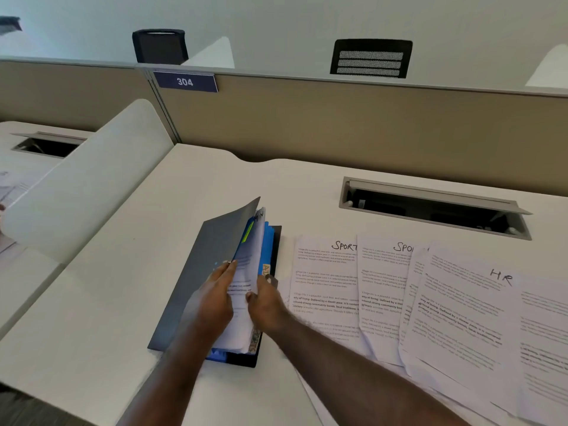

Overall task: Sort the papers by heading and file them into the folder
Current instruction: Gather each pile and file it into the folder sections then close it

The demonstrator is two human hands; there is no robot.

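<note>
We see the folder (pixel 199 281) on the worktop (pixel 123 272) — long axis near to far, cover lifted. Both hands — left (pixel 215 295), right (pixel 266 304) — pinch its sheets (pixel 246 321); papers (pixel 399 302) lie right.

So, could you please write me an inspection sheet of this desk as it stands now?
Surface: white desk, with an open cable hatch at the back.
Job's things: grey folder propped open, blue dividers and filed sheets inside; loose papers fanned out to its right, headed SPORT and HR.
Clutter: nothing seen.
Grippers: left hand holds the cover and sheets open; right hand is on the sheets at the folder's right edge, grip unclear.
Cables: nothing plainly seen; hatch interior dark.
Surroundings: beige partition with a 304 sign, two black chairs beyond, a neighbouring desk to the left.
</note>
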